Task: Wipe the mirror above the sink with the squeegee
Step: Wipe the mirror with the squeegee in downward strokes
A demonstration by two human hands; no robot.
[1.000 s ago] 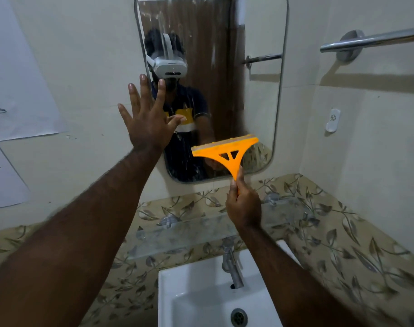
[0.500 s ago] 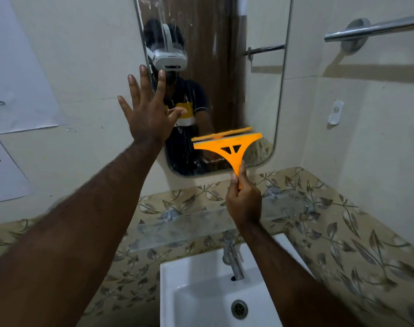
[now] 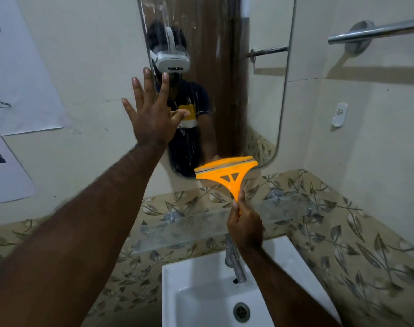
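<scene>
A tall mirror (image 3: 267, 95) with rounded corners hangs on the cream wall, streaked with wet marks near its top left. The orange squeegee (image 3: 226, 173) has its blade across the mirror's bottom edge, tilted slightly up to the right. My right hand (image 3: 244, 224) grips its thin handle from below. My left hand (image 3: 151, 114) is spread flat, fingers apart, over the mirror's left edge and the wall beside it, holding nothing. The mirror reflects a person wearing a white headset.
A white sink (image 3: 201, 291) with a chrome tap (image 3: 235, 263) sits below. A glass shelf (image 3: 191, 227) runs above it along leaf-patterned tiles. A chrome towel bar (image 3: 375, 31) is on the right wall, a small white hook (image 3: 339, 114) below it. Paper sheets (image 3: 22, 74) hang at left.
The squeegee has slid down from the lower part of the mirror to its bottom edge, my right hand lowering with it. My left hand stays spread at the mirror's left edge.
</scene>
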